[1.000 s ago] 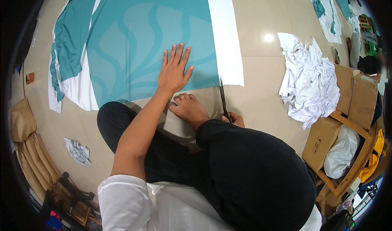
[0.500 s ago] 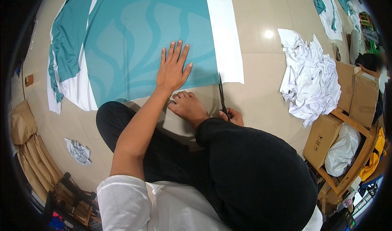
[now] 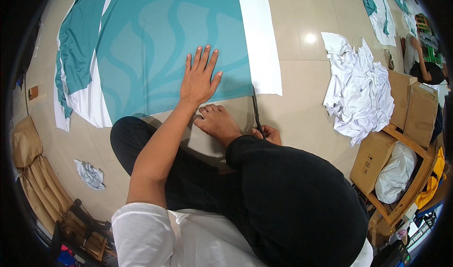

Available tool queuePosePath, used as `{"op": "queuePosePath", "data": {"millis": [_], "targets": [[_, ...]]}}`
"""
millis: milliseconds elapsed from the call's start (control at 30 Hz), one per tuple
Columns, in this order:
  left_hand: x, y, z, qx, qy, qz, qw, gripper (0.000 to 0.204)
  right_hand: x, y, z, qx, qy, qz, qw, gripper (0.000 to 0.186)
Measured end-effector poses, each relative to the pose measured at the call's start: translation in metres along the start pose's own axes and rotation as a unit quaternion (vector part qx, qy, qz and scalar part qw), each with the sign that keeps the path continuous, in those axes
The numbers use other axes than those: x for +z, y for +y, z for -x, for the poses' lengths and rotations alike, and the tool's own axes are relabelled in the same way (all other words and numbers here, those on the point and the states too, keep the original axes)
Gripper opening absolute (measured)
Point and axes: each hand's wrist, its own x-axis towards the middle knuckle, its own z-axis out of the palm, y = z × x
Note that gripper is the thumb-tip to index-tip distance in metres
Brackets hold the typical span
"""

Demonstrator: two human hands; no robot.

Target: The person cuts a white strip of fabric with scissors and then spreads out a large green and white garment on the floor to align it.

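My left hand [image 3: 199,79] lies flat on a teal fabric panel [image 3: 165,45], fingers spread and thumb out to the right. The panel has a pale leaf pattern, and a white strip [image 3: 261,45] runs down its right side. Beside my bare foot [image 3: 218,123], my right hand [image 3: 271,135] is closed round the handles of dark scissors [image 3: 256,110]. Their blades point away from me, with the tips at the fabric's near edge, where teal meets white. My right knee hides part of that hand and forearm.
A heap of white fabric scraps [image 3: 358,90] lies on the tiled floor to the right. Beyond it stand cardboard boxes [image 3: 373,162] and a wooden frame [image 3: 410,191]. A co-worker's arm [image 3: 421,62] shows at the far right. A small crumpled cloth [image 3: 89,174] lies at left.
At the far right, the co-worker's arm and dark-haired head have come further into view. My hands, the scissors and the fabric look almost unmoved.
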Motion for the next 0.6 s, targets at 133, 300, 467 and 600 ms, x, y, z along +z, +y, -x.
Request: {"op": "queuePosePath", "data": {"millis": [133,300,467,600], "targets": [[-0.001,0.000,0.000,0.001,0.002,0.002,1.000,0.067,0.003,-0.001,-0.005,-0.033,0.008,0.019,0.999,0.033],[0.000,-0.002,0.001,-0.001,0.005,-0.006,1.000,0.067,0.011,-0.020,-0.008,-0.012,0.008,-0.004,1.000,0.037],[0.001,0.000,0.000,0.002,0.006,-0.014,1.000,0.067,0.009,-0.022,-0.015,-0.025,-0.003,-0.005,1.000,0.038],[0.002,-0.001,0.000,0.002,0.004,-0.015,1.000,0.067,0.010,-0.025,-0.016,-0.026,0.007,0.000,1.000,0.036]]}}
